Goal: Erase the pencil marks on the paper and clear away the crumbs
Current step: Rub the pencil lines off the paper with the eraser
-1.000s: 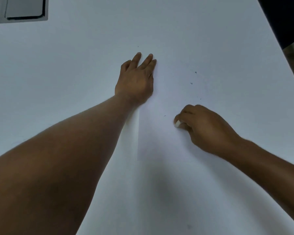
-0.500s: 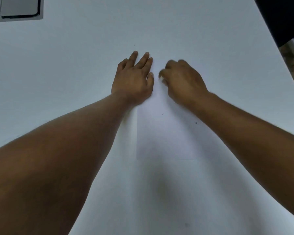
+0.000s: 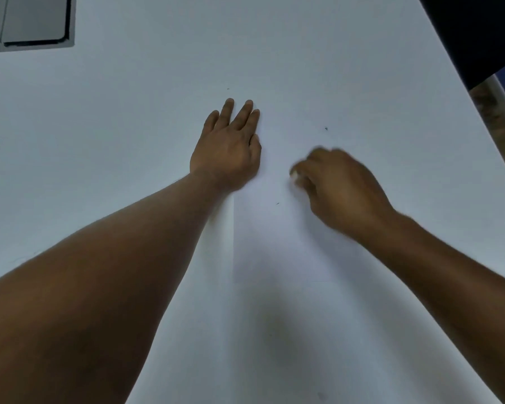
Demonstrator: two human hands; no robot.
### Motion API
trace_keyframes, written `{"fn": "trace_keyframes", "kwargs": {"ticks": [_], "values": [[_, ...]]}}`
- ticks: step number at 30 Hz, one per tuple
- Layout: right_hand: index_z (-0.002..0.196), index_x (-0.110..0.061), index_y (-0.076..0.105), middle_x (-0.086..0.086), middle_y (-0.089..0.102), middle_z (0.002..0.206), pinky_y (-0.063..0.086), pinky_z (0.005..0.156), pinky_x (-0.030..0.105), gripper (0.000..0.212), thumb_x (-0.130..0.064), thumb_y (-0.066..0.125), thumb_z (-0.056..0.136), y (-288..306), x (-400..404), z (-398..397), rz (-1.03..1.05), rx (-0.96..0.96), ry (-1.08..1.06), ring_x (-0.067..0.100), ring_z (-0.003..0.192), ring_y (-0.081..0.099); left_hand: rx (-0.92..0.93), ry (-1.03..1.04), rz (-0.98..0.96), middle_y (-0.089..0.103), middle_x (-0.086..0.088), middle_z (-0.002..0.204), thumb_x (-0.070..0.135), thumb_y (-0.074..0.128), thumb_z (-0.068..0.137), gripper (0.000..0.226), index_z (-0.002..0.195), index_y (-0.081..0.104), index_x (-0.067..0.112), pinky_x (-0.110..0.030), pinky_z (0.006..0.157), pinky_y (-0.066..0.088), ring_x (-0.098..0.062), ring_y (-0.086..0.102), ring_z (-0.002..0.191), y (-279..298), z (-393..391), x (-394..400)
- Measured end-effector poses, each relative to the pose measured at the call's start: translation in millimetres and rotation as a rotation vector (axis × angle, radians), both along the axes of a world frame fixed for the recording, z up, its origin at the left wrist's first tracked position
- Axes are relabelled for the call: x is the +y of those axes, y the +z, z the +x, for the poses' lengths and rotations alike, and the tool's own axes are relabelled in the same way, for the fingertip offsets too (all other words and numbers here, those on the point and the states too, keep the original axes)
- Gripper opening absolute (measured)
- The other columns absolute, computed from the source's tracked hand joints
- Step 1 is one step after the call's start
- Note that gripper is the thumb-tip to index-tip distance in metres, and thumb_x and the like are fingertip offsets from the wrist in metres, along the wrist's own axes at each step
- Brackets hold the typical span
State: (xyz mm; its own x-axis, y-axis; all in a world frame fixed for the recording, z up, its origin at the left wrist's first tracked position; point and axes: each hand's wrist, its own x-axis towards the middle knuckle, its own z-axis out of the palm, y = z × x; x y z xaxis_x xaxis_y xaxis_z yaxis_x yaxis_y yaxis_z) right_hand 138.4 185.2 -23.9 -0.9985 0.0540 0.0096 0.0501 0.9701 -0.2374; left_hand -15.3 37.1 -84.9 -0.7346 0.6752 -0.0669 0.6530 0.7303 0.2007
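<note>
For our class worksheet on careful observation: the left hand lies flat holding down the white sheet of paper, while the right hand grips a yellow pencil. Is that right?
Not quite. In the head view the right hand pinches a small white eraser, not a yellow pencil; no pencil is visible. The rest holds: the left hand lies flat on the white sheet of paper.

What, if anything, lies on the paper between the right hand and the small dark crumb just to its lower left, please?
Nothing visible does. The right hand, blurred and curled around something pale at its fingertips, sits just right of the crumb, with only bare paper between them. The left hand lies flat farther up and clear of that gap.
</note>
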Motion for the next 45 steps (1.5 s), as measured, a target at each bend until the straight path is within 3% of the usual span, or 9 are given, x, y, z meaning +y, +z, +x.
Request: {"fn": "trace_keyframes", "kwargs": {"ticks": [7,13,19,22,28,33,39,41,45], "values": [[0.112,-0.016,0.067,0.005,0.058,0.109,0.041,0.068,0.033,0.023,-0.011,0.052,0.095,-17.5,-8.4,-88.3,0.091,-0.008,-0.065,0.028,0.100,0.052,-0.007,-0.004,0.033,0.017,-0.003,0.171,0.035,0.019,0.104,0.062,0.163,0.023,0.015,-0.044,0.128,0.007,-0.030,0.007,0.159,-1.6,0.8,-1.4],[0.100,-0.012,0.069,0.006,0.061,0.097,0.051,0.063,0.037,0.022,0.001,0.062,0.083,-23.4,-5.3,-33.5,0.055,0.011,-0.010,0.029,0.084,0.054,-0.011,-0.004,0.011,0.014,-0.001,0.172,0.031,0.022,0.108,0.058,0.163,0.020,0.015,-0.044,0.129,0.006,-0.030,0.004,0.159,0.2,0.0,-0.5],[0.092,-0.013,0.071,0.001,0.062,0.087,0.047,0.048,0.031,0.034,0.012,0.071,0.068,-19.4,-14.0,42.1,0.020,-0.069,-0.017,0.024,0.070,0.053,-0.007,0.000,0.008,0.014,-0.001,0.172,0.030,0.022,0.107,0.058,0.164,0.019,0.016,-0.045,0.129,0.006,-0.031,0.004,0.159,0.2,-0.8,-0.6],[0.094,-0.021,0.073,-0.005,0.064,0.089,0.051,0.053,0.035,0.032,0.005,0.071,0.076,-15.6,-8.5,55.7,-0.025,-0.151,-0.024,0.020,0.073,0.054,-0.012,-0.004,0.010,0.013,-0.001,0.172,0.030,0.022,0.107,0.058,0.164,0.019,0.016,-0.045,0.129,0.005,-0.031,0.003,0.159,0.8,-0.2,-0.4],[0.105,-0.020,0.072,0.007,0.065,0.101,0.053,0.077,0.041,0.019,-0.015,0.059,0.093,-9.0,2.4,-26.6,-0.032,-0.021,-0.039,0.033,0.092,0.060,-0.001,-0.007,0.020,0.016,-0.002,0.172,0.032,0.021,0.106,0.059,0.163,0.022,0.015,-0.046,0.128,0.008,-0.031,0.006,0.159,-1.7,-1.6,-0.8],[0.100,-0.017,0.071,0.003,0.061,0.097,0.046,0.068,0.034,0.017,-0.013,0.055,0.094,-19.9,-12.4,-80.8,0.025,-0.029,-0.020,0.027,0.089,0.057,0.000,-0.001,0.035,0.018,-0.002,0.171,0.032,0.023,0.107,0.059,0.163,0.024,0.015,-0.045,0.128,0.009,-0.030,0.008,0.159,-2.5,-1.9,-2.1],[0.098,-0.014,0.070,0.004,0.062,0.094,0.046,0.058,0.032,0.029,0.006,0.062,0.080,-16.8,-15.6,-1.0,0.030,-0.059,-0.004,0.026,0.078,0.053,-0.002,0.003,0.021,0.016,-0.001,0.172,0.031,0.023,0.107,0.058,0.163,0.022,0.015,-0.045,0.128,0.007,-0.029,0.006,0.159,-1.1,-2.4,-0.8],[0.096,-0.015,0.070,0.001,0.061,0.091,0.041,0.052,0.028,0.031,0.008,0.066,0.076,-13.5,-22.4,36.9,0.031,-0.097,-0.016,0.023,0.074,0.051,-0.006,0.008,0.017,0.015,0.000,0.172,0.031,0.022,0.107,0.058,0.163,0.021,0.015,-0.045,0.128,0.007,-0.029,0.005,0.159,-1.1,-2.9,-0.8],[0.095,-0.023,0.071,-0.008,0.064,0.092,0.050,0.055,0.033,0.028,0.000,0.070,0.081,-7.2,-19.5,79.1,-0.031,-0.199,-0.010,0.021,0.074,0.057,-0.011,0.002,0.016,0.014,0.000,0.172,0.030,0.021,0.107,0.058,0.164,0.020,0.015,-0.045,0.128,0.006,-0.029,0.004,0.159,-2.3,-2.2,-0.6]]}}
